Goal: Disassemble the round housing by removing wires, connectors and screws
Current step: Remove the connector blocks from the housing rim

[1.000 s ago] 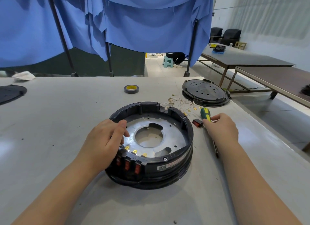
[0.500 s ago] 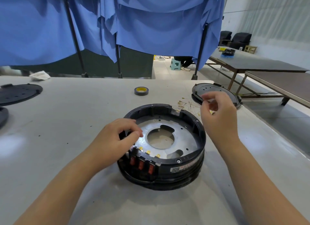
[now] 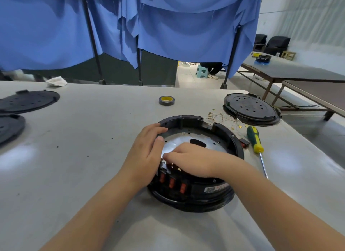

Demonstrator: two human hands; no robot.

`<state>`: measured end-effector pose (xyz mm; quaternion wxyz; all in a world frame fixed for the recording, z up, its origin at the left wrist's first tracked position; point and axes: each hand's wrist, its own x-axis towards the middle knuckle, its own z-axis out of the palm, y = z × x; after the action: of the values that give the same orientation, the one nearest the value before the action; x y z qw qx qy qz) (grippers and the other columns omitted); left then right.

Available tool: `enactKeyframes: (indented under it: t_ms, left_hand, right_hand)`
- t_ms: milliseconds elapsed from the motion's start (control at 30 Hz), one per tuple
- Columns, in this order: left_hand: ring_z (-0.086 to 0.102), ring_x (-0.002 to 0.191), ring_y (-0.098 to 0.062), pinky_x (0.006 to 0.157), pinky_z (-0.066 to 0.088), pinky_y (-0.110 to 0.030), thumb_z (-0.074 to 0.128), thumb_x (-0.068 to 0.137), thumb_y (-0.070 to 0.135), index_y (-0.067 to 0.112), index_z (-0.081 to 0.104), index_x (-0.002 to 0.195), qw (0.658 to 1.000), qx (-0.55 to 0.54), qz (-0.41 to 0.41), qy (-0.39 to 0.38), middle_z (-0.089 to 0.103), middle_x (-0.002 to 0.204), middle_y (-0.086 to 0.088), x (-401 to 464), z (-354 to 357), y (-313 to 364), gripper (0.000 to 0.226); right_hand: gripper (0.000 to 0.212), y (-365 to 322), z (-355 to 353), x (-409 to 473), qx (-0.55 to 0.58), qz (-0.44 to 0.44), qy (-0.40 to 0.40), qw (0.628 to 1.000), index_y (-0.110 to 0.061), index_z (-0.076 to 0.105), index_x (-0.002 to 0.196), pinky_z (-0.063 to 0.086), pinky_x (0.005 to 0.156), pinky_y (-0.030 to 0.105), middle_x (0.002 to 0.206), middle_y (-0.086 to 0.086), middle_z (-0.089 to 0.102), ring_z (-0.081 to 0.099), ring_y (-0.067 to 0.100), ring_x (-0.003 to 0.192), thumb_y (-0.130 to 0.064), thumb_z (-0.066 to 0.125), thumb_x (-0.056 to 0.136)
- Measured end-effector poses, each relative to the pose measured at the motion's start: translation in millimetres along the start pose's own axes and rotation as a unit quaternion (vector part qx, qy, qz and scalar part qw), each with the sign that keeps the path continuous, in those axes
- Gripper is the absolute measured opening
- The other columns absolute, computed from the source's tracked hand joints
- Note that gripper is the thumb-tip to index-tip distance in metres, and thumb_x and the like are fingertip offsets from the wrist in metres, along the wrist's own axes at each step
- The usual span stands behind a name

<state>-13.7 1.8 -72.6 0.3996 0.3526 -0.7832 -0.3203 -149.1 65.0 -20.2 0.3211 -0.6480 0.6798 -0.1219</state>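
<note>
The round black housing [image 3: 231, 138] with a silver inner plate [image 3: 214, 140] sits on the table in front of me. Orange-red switches [image 3: 171, 182] line its near wall. My left hand [image 3: 145, 151] grips the housing's left rim, fingers over the edge and thumb inside. My right hand [image 3: 194, 159] reaches across the plate to the near-left inner wall, its fingertips bunched on a small connector behind the switches. The connector itself is mostly hidden. Loose wires with yellow terminals [image 3: 224, 120] lie behind the housing.
A green-and-yellow screwdriver [image 3: 254, 140] and a small removed switch [image 3: 244, 143] lie right of the housing. A tape roll [image 3: 166, 100] sits further back, a black lid [image 3: 251, 108] at back right, two black lids [image 3: 28, 101] at far left. The table edge runs along the right.
My right hand left the screwdriver on the table, rose, then came down into the housing at the near-left connectors. My left hand stayed on the left rim.
</note>
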Motion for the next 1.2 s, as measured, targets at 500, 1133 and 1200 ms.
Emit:
enactKeyframes:
  t_ms: [500, 1133, 1200]
  left_hand:
    - [0.043, 0.126, -0.007, 0.108, 0.032, -0.025, 0.023, 0.09, 0.029, 0.013, 0.064, 0.113, 0.999, -0.022, 0.004, 0.027, 0.051, 0.133, 0.002, 4, 7, -4, 0.05]
    - [0.043, 0.124, -0.005, 0.105, 0.032, -0.022, 0.023, 0.091, 0.03, 0.014, 0.067, 0.105, 1.0, -0.018, 0.009, 0.024, 0.05, 0.132, 0.005, 5, 7, -6, 0.049]
    - [0.043, 0.124, -0.005, 0.104, 0.032, -0.022, 0.024, 0.09, 0.03, 0.015, 0.067, 0.104, 1.0, -0.018, 0.008, 0.024, 0.05, 0.132, 0.005, 4, 7, -5, 0.048]
  right_hand:
    - [0.043, -18, 20, 6, -0.02, 0.032, 0.065, 0.997, -0.018, 0.036, 0.061, 0.032, 0.051, 0.031, 0.053, 0.002, 0.044, 0.04, 0.017, 0.053, -0.021, 0.024, 0.102]
    - [0.043, -19, 18, 5, 0.058, 0.055, 0.094, 0.992, -0.022, 0.028, 0.061, 0.033, 0.042, 0.023, 0.044, 0.0, 0.042, 0.038, 0.015, 0.043, -0.015, 0.027, 0.103]
    - [0.047, -19, 17, 3, 0.052, 0.047, 0.073, 0.995, -0.02, 0.034, 0.057, 0.028, 0.032, 0.013, 0.028, -0.006, 0.039, 0.038, 0.007, 0.03, -0.02, 0.026, 0.103]
